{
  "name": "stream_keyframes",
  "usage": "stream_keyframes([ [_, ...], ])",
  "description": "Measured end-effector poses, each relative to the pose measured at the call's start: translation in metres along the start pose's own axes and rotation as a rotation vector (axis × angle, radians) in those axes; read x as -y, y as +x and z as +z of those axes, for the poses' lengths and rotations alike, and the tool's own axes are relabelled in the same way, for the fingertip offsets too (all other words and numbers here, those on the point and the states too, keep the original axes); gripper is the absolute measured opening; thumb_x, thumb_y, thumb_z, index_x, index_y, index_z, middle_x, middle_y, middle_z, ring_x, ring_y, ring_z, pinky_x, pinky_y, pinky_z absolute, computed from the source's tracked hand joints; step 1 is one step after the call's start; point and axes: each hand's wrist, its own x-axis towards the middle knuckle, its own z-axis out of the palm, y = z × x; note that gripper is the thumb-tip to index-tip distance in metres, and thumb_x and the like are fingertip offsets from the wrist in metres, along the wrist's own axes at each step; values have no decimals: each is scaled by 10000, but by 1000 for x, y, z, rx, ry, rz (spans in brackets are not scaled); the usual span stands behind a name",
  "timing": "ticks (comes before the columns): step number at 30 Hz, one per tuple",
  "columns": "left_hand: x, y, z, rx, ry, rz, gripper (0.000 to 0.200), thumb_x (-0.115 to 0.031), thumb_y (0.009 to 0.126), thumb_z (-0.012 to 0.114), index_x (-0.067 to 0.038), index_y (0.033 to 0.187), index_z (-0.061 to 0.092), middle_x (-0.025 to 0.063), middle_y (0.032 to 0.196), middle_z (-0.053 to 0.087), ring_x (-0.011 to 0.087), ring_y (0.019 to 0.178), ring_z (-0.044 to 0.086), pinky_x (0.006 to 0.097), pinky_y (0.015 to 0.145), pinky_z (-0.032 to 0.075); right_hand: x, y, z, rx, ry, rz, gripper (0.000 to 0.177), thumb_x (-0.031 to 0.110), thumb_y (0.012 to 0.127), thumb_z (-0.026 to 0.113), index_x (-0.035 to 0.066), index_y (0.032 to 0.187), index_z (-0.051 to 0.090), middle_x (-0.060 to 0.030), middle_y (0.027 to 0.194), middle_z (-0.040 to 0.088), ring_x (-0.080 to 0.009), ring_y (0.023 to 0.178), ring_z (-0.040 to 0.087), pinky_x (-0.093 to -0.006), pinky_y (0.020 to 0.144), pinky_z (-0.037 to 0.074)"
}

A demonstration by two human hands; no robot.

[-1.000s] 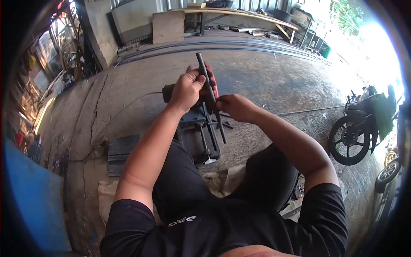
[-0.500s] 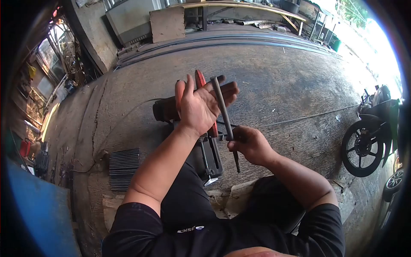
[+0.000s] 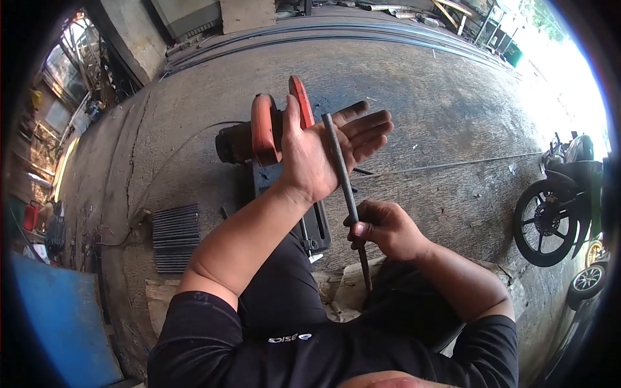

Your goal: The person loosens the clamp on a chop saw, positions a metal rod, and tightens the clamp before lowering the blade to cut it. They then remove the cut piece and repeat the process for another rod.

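Observation:
My right hand (image 3: 388, 231) is closed round a grey metal rod (image 3: 343, 167), thumb and fingers wrapped about its lower part. The rod's darker lower end points down toward my lap. Its upper length crosses the palm of my left hand (image 3: 320, 152), which is turned up with its fingers stretched out, not gripping. Just beyond my left hand stands a cut-off saw (image 3: 264, 132) with an orange-red handle and a red guard. My left wrist and forearm cover part of its base and clamp. A neat stack of short metal rods (image 3: 176, 238) lies on the floor at the left.
A long thin bar (image 3: 453, 167) stretches across the floor toward the saw. At the right stands a motorcycle (image 3: 550, 216). A blue panel (image 3: 55, 317) is at lower left, and long metal bars (image 3: 336, 31) lie along the back. Flattened cardboard (image 3: 352, 284) is under my legs.
My view has tilted down and shifted slightly. My left fingers have spread and straightened under the rod. The rod has slid lower, its dark lower end now nearer my lap.

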Motion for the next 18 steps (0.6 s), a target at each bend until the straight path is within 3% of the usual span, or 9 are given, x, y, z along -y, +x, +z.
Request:
stream_keyframes([
  [12, -3, -27, 0, -29, 39, 0, 1041, -781, 845, 173, 136, 1307, 350, 349, 1264, 474, 423, 1200, 494, 475, 1060, 384, -15, 3, 10, -6, 3, -74, 169, 136, 875, 673, 12, 897, 560, -32, 792, 595, -103, 771, 575, -270, 705, 484],
  [14, -5, -30, -8, -101, 175, -17, 960, -745, 875, 188, 93, 1312, 354, 338, 1244, 500, 409, 1186, 512, 469, 1045, 397, -10, 3, 5, -74, 106, -165, 165, 139, 871, 671, 31, 895, 549, -53, 831, 614, -142, 758, 607, -317, 713, 513],
  [15, -5, -34, -11, -123, 211, -15, 755, -619, 950, 244, 34, 1308, 367, 295, 1193, 551, 361, 1143, 553, 433, 1010, 429, -1, 1, 2, -103, 120, -199, 187, 180, 874, 668, 33, 893, 554, -60, 827, 616, -163, 770, 609, -342, 726, 516],
  [16, -4, -35, -13, -119, 208, -25, 755, -619, 950, 244, 34, 1308, 367, 295, 1193, 551, 361, 1143, 553, 433, 1010, 429, 6, 0, -2, -157, 148, -202, 201, 204, 888, 648, 32, 937, 557, -72, 837, 608, -179, 795, 609, -353, 739, 518],
  [18, 3, -37, -11, -214, 679, 151, 525, -441, 1002, 303, -10, 1286, 401, 248, 1163, 569, 296, 1106, 577, 385, 969, 454, 16, -2, -12, -243, 335, -191, 222, 201, 898, 631, 20, 998, 551, -83, 856, 599, -193, 804, 608, -353, 753, 516],
])
